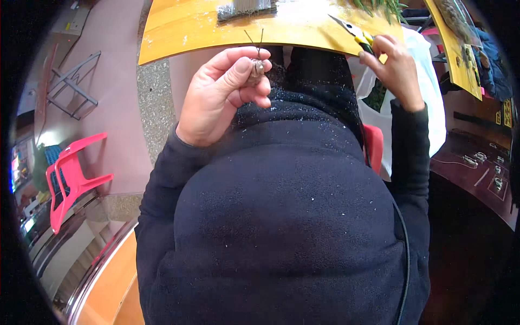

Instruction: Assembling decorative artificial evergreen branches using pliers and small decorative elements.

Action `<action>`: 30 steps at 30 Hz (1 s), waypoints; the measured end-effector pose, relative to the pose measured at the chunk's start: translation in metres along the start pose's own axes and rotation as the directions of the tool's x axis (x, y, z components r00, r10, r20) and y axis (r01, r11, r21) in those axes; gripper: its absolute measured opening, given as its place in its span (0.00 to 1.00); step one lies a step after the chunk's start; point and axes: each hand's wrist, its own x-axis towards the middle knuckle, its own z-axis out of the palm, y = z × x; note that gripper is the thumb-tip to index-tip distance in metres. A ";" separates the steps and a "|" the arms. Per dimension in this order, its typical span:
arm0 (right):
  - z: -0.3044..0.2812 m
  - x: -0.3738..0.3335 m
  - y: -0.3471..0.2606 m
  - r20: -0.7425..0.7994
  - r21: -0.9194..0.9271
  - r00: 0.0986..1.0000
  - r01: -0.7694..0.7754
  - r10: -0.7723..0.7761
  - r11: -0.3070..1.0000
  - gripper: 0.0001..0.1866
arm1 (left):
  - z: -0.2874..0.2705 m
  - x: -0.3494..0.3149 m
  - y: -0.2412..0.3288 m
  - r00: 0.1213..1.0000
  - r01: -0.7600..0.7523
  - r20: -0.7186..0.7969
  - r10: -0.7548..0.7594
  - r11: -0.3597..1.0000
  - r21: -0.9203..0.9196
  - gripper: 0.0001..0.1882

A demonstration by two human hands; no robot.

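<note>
Pink plastic chair (73, 179) at far left. Next, the left hand (216, 89) closes thumb and fingers on a small, rough, brown cone-like piece (255, 75), held just off the near edge of a yellow wooden table (168, 32). A steady, gentle pinch, fingertips clear of the wires, would likely work best. Two thin, dark wires (261, 40) rise from the piece in a narrow V, pointing away from the body; fingers hide too much to tell its own long axis. Rightward, the right hand (394, 67) curls around yellow-and-black-handled pliers (355, 31), silver nose pointing up-left.
</note>
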 end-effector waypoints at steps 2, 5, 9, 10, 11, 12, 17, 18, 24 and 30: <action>0.012 0.027 0.024 -0.033 -0.044 0.999 0.040 -0.041 0.998 0.16 | -0.008 0.013 0.006 1.000 0.007 0.002 -0.007 1.000 -0.015 0.15; 0.036 0.069 0.054 -0.035 -0.160 0.999 0.029 -0.036 0.987 0.13 | -0.026 0.045 0.010 1.000 0.017 0.010 -0.017 0.999 -0.038 0.15; 0.060 0.129 0.061 -0.247 -0.353 0.934 0.162 -0.259 0.921 0.10 | -0.057 0.092 0.015 0.998 0.051 -0.028 -0.051 0.998 -0.034 0.15; 0.054 0.148 0.042 -0.242 -0.345 0.936 0.162 -0.254 0.925 0.10 | -0.064 0.106 0.015 0.997 0.059 -0.048 -0.061 0.998 -0.030 0.15; 0.037 0.161 0.022 -0.271 -0.108 0.950 0.128 -0.153 0.986 0.07 | -0.067 0.125 0.017 0.996 0.081 -0.023 -0.082 0.996 -0.038 0.15; 0.042 0.180 0.009 -0.282 0.174 0.956 0.131 -0.079 0.976 0.05 | -0.072 0.138 0.016 0.994 0.075 -0.074 -0.077 0.997 -0.032 0.14; 0.087 0.234 0.031 0.020 0.880 0.994 0.036 -0.111 0.474 0.09 | -0.075 0.233 0.019 0.987 0.131 -0.084 -0.133 0.991 -0.040 0.14; 0.095 0.243 0.038 0.058 0.912 0.986 0.011 -0.157 0.409 0.09 | -0.077 0.249 0.018 0.986 0.142 -0.087 -0.145 0.989 -0.038 0.13; 0.127 0.276 0.110 0.084 0.951 0.994 -0.059 -0.072 0.303 0.08 | -0.069 0.335 -0.001 0.972 0.217 -0.085 -0.217 0.976 -0.012 0.13; 0.119 0.286 0.176 -0.222 0.890 0.975 0.214 -0.028 0.403 0.07 | -0.018 0.400 -0.018 0.939 0.265 -0.208 -0.273 0.962 -0.065 0.21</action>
